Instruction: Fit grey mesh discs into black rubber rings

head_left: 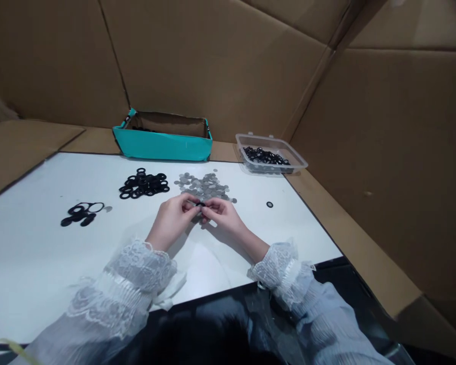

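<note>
My left hand and my right hand meet at the middle of the white tabletop, fingertips drawn together around a small black rubber ring. Both hands are closed on it in a pinch, left thumb and forefinger on one side, right thumb and forefinger on the other, so the ring sits between them just above the table surface. It is too small for me to tell whether anything else is pressed into it.

Right behind my fingers lies a loose heap of thin grey metal discs, its near edge almost touching my knuckles. To the left of that heap sits a pile of black rubber rings, just beside the discs but apart from them. Further left, well apart, is a smaller cluster of flat black oval pieces. One lone black ring lies on the table to the right of my right hand.

At the back edge of the table stands a teal open-topped cardboard box, and to its right a clear shallow plastic tray holding more black rings. Brown cardboard walls enclose the table. My lace-cuffed pale sleeves rest on the table's front edge.
</note>
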A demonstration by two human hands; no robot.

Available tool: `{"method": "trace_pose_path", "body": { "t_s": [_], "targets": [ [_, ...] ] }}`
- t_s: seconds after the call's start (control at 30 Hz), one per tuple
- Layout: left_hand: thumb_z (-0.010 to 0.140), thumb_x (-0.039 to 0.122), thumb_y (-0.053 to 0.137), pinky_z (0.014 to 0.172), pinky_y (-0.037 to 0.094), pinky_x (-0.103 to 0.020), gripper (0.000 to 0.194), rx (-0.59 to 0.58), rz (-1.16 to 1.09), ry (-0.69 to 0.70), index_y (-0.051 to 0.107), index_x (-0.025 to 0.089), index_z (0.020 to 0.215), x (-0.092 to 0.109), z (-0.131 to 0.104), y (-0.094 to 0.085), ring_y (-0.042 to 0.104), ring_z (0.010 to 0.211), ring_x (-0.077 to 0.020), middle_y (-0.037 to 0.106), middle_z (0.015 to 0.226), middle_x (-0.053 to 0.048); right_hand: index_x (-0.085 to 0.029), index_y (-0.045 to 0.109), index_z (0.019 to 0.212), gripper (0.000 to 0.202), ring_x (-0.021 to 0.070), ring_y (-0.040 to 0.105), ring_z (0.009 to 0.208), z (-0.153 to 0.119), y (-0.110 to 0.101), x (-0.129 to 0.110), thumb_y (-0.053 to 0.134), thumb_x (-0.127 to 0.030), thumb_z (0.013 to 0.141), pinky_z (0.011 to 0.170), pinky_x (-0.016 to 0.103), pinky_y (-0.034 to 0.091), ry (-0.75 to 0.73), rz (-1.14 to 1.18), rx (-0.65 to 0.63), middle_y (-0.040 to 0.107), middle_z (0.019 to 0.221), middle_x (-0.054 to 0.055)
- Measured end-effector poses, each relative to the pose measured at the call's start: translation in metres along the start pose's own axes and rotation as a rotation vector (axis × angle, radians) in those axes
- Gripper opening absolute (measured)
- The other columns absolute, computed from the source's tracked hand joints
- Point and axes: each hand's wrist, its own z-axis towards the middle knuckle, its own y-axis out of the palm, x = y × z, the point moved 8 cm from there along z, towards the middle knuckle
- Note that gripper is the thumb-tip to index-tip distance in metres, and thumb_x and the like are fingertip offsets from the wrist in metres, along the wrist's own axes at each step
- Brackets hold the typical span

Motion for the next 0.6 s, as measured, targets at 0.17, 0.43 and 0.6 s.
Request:
{"method": "trace_pose_path", "body": {
  "t_s": [0.17, 0.43, 0.6],
  "targets": [
    [0.066, 0.032, 0.060, 0.051, 0.037, -0.027, 0.015, -0.262, 0.146, 0.030, 0.065, 0.020, 0.061, 0.008, 0.025, 0.015, 0.058, 0.054, -0.0186, 0.066, 0.058, -0.002, -0.017, 0.053, 0.073, 0.018, 0.0089, 0.054, 0.049, 0.000, -0.003, -0.002, 0.063, -0.031, 0.079, 0.048, 0.022, 0.044, 0.002, -0.113, 0.011, 0.054, 0.058, -0.004],
    [0.065, 0.040, 0.061, 0.047, 0.038, -0.026, 0.023, -0.219, -0.239, -0.073, 0.065, 0.018, 0.068, -0.006, 0.026, 0.024, 0.055, 0.052, -0.0174, 0.065, 0.059, -0.004, -0.019, 0.050, 0.072, 0.013, 0.0094, 0.052, 0.052, -0.004, -0.014, -0.022, 0.053, -0.023, 0.084, 0.051, 0.021, 0.043, -0.144, -0.353, 0.105, 0.052, 0.058, -0.004],
    [0.074, 0.043, 0.050, 0.058, 0.045, -0.031, 0.025, -0.161, -0.071, 0.056, 0.059, 0.019, 0.072, 0.003, 0.017, 0.028, 0.060, 0.064, -0.0220, 0.066, 0.069, -0.006, -0.019, 0.050, 0.071, 0.022, 0.0095, 0.052, 0.048, -0.004, -0.022, -0.019, 0.063, -0.035, 0.077, 0.045, 0.021, 0.045, -0.126, -0.200, 0.197, 0.052, 0.056, -0.005]
  ]
}}
